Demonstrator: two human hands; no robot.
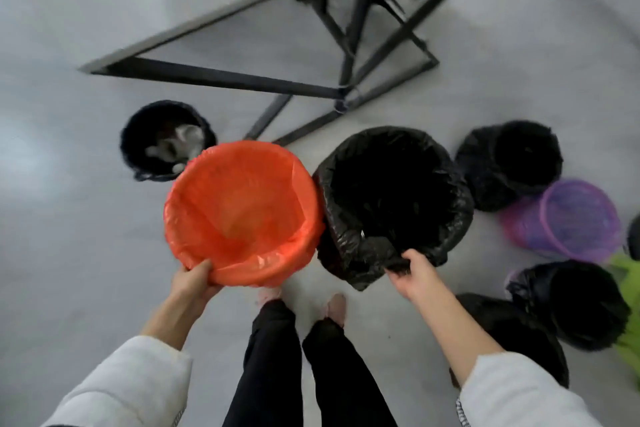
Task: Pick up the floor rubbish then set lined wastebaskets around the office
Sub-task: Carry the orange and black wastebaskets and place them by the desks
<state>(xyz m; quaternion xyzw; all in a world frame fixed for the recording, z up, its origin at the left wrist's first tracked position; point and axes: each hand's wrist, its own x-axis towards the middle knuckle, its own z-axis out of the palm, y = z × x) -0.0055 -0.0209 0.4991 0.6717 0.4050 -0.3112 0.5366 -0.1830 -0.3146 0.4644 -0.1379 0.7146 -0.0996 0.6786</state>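
My left hand (194,279) grips the near rim of a wastebasket lined with an orange bag (242,211), held above the floor in front of me. My right hand (414,270) grips the near rim of a wastebasket lined with a black bag (394,198), right beside the orange one. On the floor to the left stands a black-lined basket (166,139) with crumpled pale rubbish inside.
Two more black-lined baskets (512,163) (571,302) and an unlined purple mesh basket (578,218) lying tilted are at the right, with a green thing (630,288) at the edge. A table with a black metal frame (311,87) stands ahead. My feet (334,307) are below the baskets.
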